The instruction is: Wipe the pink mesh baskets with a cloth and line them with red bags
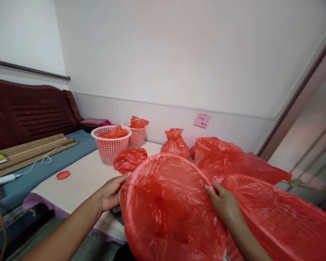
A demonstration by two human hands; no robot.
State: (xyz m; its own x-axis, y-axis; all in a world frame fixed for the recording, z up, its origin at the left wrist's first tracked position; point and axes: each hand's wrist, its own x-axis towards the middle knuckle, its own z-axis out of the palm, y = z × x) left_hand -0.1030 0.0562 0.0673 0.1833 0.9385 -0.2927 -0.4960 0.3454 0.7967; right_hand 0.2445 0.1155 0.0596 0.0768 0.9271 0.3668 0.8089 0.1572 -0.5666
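Note:
Close in front of me is a round plastic basket (pixel 133 181) lined with a red plastic bag (pixel 176 203), its mouth tilted toward me. The bag is folded over the rim and hangs down outside. My left hand (pixel 112 192) is closed on the left side of the rim, its fingertips partly hidden behind the bag. On the right side, my right hand (pixel 224 201) grips the bag-covered rim, thumb toward the inside. Just right of that hand lies a larger pink basket (pixel 282 217), also covered with red plastic.
Two white perforated baskets (pixel 108 150) holding red bags stand at the back left, beside a crumpled red bag (pixel 130 159). A gathered red bag (pixel 175 143) and another lined basket (pixel 199 156) sit near the wall. A red lid (pixel 63 175) lies on the cream tabletop (pixel 83 181).

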